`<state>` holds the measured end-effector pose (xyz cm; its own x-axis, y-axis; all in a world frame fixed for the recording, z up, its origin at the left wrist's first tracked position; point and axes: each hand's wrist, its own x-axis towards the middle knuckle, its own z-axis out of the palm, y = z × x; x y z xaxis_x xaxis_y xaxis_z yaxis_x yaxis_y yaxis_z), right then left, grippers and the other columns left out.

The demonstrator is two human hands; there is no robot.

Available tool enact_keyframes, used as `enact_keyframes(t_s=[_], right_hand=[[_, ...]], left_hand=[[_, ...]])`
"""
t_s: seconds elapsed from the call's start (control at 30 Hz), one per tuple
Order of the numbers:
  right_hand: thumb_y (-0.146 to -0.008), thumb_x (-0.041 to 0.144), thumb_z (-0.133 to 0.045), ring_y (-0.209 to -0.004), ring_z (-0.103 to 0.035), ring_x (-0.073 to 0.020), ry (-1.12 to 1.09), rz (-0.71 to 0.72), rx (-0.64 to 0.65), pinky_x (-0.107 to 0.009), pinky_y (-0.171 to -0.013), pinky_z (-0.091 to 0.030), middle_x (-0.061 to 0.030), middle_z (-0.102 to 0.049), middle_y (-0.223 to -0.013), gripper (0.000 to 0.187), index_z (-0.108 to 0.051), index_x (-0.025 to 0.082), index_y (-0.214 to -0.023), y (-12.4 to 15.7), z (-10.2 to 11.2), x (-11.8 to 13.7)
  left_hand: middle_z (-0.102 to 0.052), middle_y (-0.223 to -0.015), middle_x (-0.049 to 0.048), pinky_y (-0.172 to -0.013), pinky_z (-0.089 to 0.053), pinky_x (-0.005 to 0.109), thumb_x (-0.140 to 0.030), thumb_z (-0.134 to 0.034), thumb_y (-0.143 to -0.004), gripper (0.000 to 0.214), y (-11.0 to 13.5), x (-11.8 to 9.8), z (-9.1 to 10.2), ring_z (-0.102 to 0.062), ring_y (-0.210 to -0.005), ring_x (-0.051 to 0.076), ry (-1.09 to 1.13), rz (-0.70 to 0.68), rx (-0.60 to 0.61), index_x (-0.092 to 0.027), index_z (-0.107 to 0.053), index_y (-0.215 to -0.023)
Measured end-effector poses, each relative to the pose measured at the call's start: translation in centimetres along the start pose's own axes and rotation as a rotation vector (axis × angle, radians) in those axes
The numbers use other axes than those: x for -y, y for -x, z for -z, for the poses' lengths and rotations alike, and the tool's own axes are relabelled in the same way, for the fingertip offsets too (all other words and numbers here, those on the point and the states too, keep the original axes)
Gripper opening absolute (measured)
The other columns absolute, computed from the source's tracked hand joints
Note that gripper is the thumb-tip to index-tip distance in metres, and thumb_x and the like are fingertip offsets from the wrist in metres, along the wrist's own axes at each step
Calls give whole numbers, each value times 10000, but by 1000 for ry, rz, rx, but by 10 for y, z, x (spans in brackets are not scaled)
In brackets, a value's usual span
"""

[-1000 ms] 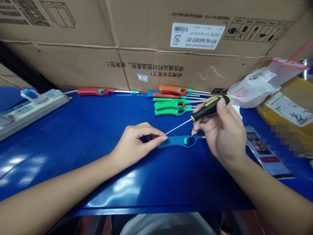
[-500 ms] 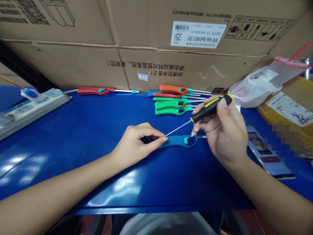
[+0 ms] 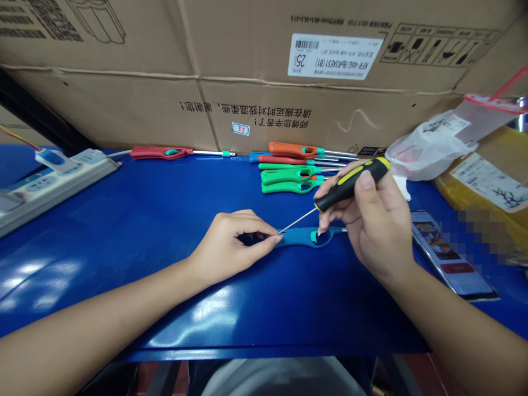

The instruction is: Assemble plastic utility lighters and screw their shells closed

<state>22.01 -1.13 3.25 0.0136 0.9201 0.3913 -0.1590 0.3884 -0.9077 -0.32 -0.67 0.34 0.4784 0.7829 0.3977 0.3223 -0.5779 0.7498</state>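
Observation:
My right hand [image 3: 377, 220] is closed around the black and yellow handle of a screwdriver [image 3: 350, 184], its thin shaft slanting down to the left. The shaft's tip meets the pinched thumb and forefinger of my left hand [image 3: 237, 242]; whatever tiny thing may sit between those fingertips is too small to make out. Directly beside them, a blue long-neck lighter [image 3: 299, 237] lies on the table, its handle end partly hidden by my left fingers. Its turquoise trigger and metal neck point right, under my right fingers.
Several coloured lighters [image 3: 289, 175] lie at the back against a large cardboard box [image 3: 247, 55]; a red lighter [image 3: 160, 153] lies further left. A power strip [image 3: 61, 184] is on the left. A phone [image 3: 454, 258], plastic bag [image 3: 429, 146] and yellow-wrapped parcel [image 3: 490, 176] are on the right.
My right hand and the screwdriver have shifted slightly left and down. The left hand keeps its pinch at the tip, and the blue lighter stays nearly in place.

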Motion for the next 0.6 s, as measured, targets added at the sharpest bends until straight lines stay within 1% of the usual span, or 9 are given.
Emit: enact_keyframes(t_s=[0.07,0.1,0.17,0.23,0.27,0.37,0.43,0.47,0.6], right_hand=[[-986,477,-617,-508,-656,-146,2,32,-11,-297,-432,-555,1,-734,-847,205,-610,272,-994,0,0,1],[-987,483,-615,-524,-661,-147,3,48,-19,-294,-433,-552,-1,-736,-852,212,-610,271,-997,-1,1,2],[-978,501,-627,-548,-665,-145,10,63,-35,-288,-438,-546,-3,-735,-866,229,-609,273,-996,-1,2,4],[-971,511,-635,-535,-654,-138,17,59,-45,-285,-430,-535,0,-730,-867,238,-603,275,-996,-2,2,4],[-972,510,-633,-516,-642,-133,19,59,-46,-281,-413,-521,4,-725,-856,237,-599,277,-993,-2,1,5],[-976,502,-627,-469,-591,-115,37,52,-25,-266,-366,-457,21,-706,-833,209,-593,296,-987,-1,-2,5],[-966,498,-643,-448,-542,-102,55,62,6,-263,-355,-414,28,-693,-831,191,-596,314,-982,0,-3,6],[-966,495,-644,-448,-524,-100,64,71,16,-264,-356,-402,28,-687,-830,181,-599,320,-982,0,-3,7],[-1006,445,-595,-485,-507,-115,85,148,27,-260,-367,-385,14,-663,-804,133,-603,312,-1008,-1,-2,8]], left_hand=[[-808,-895,30,-751,-570,288,-237,-779,-875,75,-1,1,2,-713,-812,170,-24,-7,12,-203,-809,-934],[-809,-956,38,-804,-571,306,-267,-806,-856,159,-1,2,3,-714,-872,184,-52,-12,25,-200,-805,-1000],[-788,-1097,65,-919,-558,357,-354,-853,-809,398,-2,4,5,-696,-1001,223,-143,-28,72,-184,-768,-1159],[-753,-1179,92,-986,-536,413,-428,-860,-792,563,-3,7,8,-663,-1079,262,-251,-44,144,-167,-718,-1271],[-742,-1188,99,-991,-531,432,-436,-842,-809,566,-4,9,9,-651,-1088,273,-297,-47,184,-167,-708,-1289],[-734,-1135,88,-956,-533,434,-369,-757,-899,389,-4,11,11,-645,-1034,261,-351,-50,269,-197,-733,-1247],[-730,-1086,77,-927,-535,410,-338,-731,-926,305,-4,10,9,-650,-990,240,-337,-49,282,-204,-752,-1200],[-726,-1066,73,-913,-536,398,-340,-738,-924,296,-3,10,8,-651,-978,234,-323,-47,281,-202,-756,-1184],[-711,-1033,65,-895,-528,382,-393,-790,-883,342,1,4,-2,-645,-963,227,-275,-48,272,-194,-757,-1160]])
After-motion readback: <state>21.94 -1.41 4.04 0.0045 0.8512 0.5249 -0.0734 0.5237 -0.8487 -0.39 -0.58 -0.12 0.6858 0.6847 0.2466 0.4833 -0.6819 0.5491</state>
